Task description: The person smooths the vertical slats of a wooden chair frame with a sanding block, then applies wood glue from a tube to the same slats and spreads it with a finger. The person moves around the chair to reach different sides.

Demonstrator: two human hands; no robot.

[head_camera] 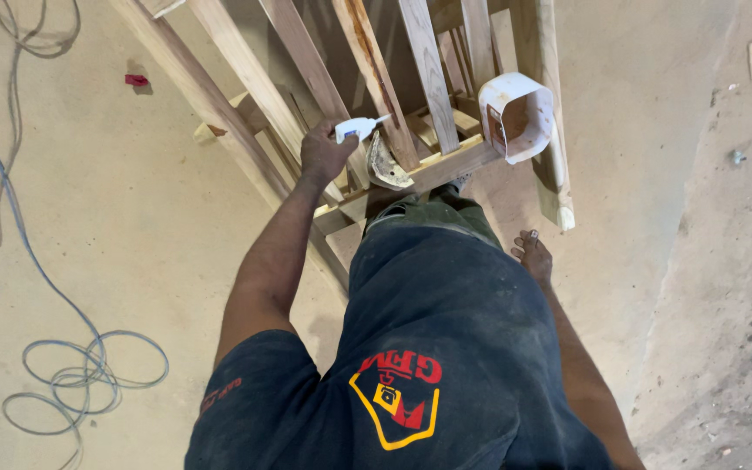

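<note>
My left hand (324, 152) grips a small white squeeze bottle (356, 129) with its thin nozzle pointing right, toward a slat of a wooden frame (446, 165). The frame has several angled slats joined to a cross rail. My right hand (533, 257) hangs at my side, fingers loosely curled, holding nothing. A white square container (515, 115) sits on the frame's right side, its open mouth showing a brown inside. A worn scraper-like piece (385, 165) rests on the cross rail just right of my left hand.
A blue-grey cable (71, 365) runs down the dusty floor at left and coils near the bottom. A small red object (137, 80) lies on the floor at upper left. A darker, rougher floor strip (733, 261) runs along the right.
</note>
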